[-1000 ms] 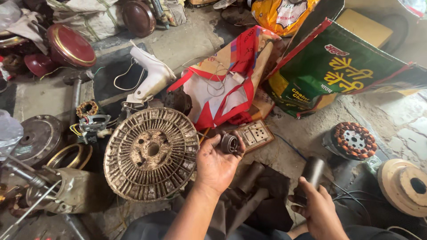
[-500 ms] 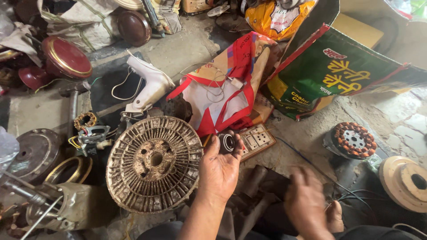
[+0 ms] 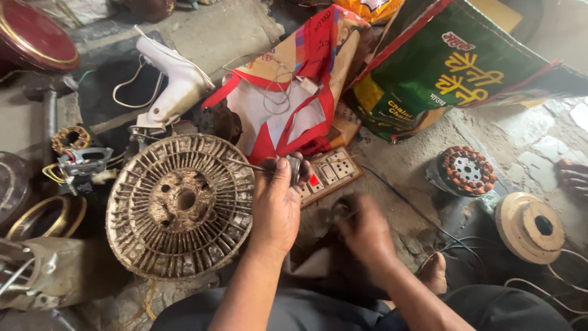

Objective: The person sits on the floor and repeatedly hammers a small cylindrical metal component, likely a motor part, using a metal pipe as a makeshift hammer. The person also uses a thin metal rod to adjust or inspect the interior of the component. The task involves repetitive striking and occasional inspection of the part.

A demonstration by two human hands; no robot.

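Up at the middle, the left hand (image 3: 278, 208) pinches a small round metal part (image 3: 294, 168) just beside the dusty slotted metal disc (image 3: 180, 205) and above the switch board (image 3: 327, 175). Lower down, the right hand (image 3: 364, 230) is blurred over dark tools on the floor, so I cannot tell its grip.

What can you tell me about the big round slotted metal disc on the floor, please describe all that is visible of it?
The round metal disc lies flat on the floor, face up, just left of the left hand. It looks like cast metal, grey-brown, dirty and rusty. Radial slots like fins run all around its outer ring. The middle is a rusty hub with one central hole and smaller holes around it. Whether the left hand touches its right rim cannot be told. A white plastic housing lies beyond its upper edge.
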